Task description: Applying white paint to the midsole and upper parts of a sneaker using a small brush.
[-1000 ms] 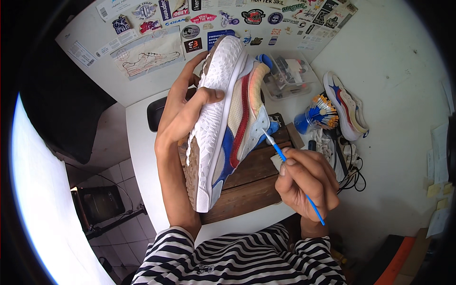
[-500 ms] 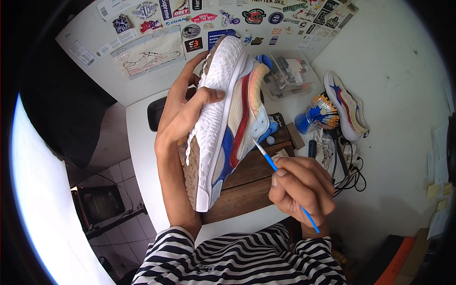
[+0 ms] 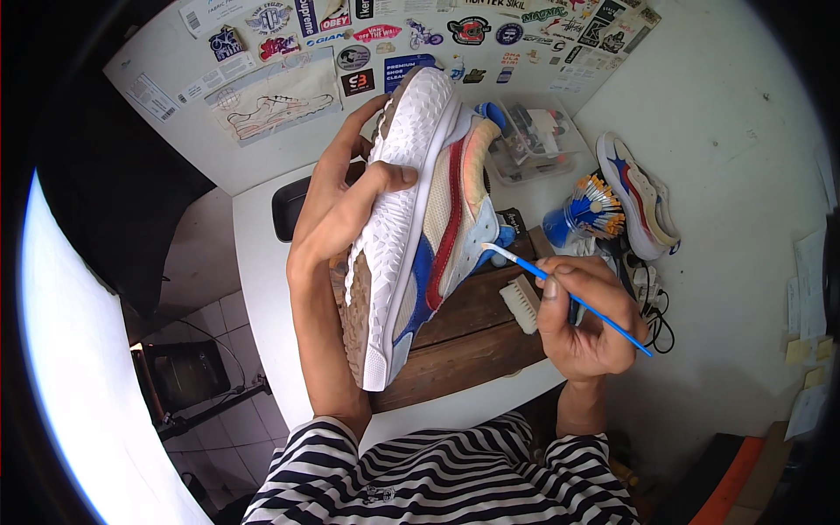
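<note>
My left hand [image 3: 346,201] grips a sneaker [image 3: 416,219] on its side, thumb on the white textured midsole, fingers behind it. Its upper is cream mesh with red, blue and pale-blue panels and a brown sole. My right hand [image 3: 586,319] pinches a slim blue paintbrush [image 3: 604,321], whose bristle tip meets the pale-blue eyelet panel at the shoe's right side. Beneath lies a wooden board [image 3: 451,367], with a white-bristled brush [image 3: 522,306] on it, beside my right hand.
The white desk [image 3: 261,271] holds a black tray [image 3: 287,210], a clear plastic box [image 3: 538,144], a blue cup [image 3: 560,227] of many brushes, a similar sneaker [image 3: 637,192] and tangled cables [image 3: 656,324]. A sticker-covered panel [image 3: 175,122] stands behind.
My right hand dipped down-left with the paintbrush, then moved right and up, so the brush now lies flatter at the eyelet panel. My left hand and the shoe barely moved.
</note>
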{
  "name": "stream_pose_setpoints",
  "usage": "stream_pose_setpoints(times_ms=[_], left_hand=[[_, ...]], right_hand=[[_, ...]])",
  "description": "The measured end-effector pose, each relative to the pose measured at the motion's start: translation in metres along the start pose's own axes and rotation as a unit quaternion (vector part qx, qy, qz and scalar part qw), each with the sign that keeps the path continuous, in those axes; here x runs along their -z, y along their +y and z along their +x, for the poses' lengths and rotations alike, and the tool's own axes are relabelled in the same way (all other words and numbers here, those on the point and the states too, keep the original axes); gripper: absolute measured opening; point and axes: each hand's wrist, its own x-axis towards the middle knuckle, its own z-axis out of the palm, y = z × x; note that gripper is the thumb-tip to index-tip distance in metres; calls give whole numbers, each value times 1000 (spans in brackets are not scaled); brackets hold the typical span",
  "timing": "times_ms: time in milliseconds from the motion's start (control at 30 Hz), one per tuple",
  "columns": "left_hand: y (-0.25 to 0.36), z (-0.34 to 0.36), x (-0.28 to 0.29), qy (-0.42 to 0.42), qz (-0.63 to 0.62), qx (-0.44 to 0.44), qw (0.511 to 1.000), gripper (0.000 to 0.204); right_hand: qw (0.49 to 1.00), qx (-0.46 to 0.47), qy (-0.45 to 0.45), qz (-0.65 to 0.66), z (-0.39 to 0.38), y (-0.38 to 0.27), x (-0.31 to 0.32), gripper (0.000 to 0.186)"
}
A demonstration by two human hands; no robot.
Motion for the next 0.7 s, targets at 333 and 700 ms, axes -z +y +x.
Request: stream_pose_setpoints(times_ms=[333, 700], left_hand=[[-2, 0, -2, 6, -3, -2, 1000, 93], [-5, 2, -2, 2, -4, -10, 1000, 93]], right_hand=[[1000, -8, 5, 10, 0, -3, 0, 24], [999, -33, 33, 11, -7, 3, 1, 22]])
